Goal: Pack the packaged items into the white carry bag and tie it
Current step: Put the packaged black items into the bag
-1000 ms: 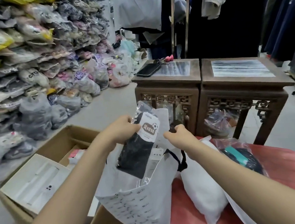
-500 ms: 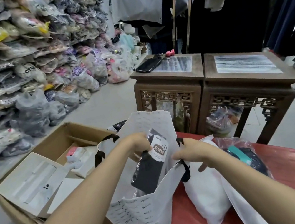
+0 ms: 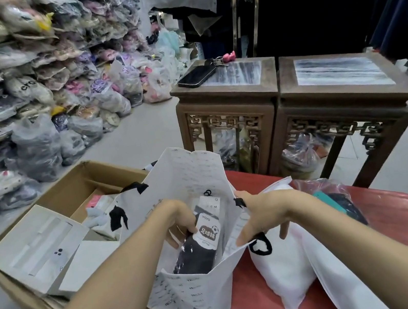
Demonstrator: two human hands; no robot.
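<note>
The white carry bag (image 3: 193, 293) stands open on the near edge of the red stool (image 3: 398, 224). A second ago you held the black sock packet (image 3: 199, 246) above its mouth; now your left hand (image 3: 179, 220) still grips it, pushed half inside. Your right hand (image 3: 264, 214) pinches the rim beside a black handle (image 3: 260, 246), spreading the mouth. Tying comes later.

Carry bag (image 3: 193, 288) stands on the bench (image 3: 403, 223) edge, a packaged item (image 3: 199, 246) inside.
A cardboard box (image 3: 73, 184) sits left; two side tables (image 3: 285, 113) stand behind, a phone (image 3: 196, 76) on the left one.
</note>
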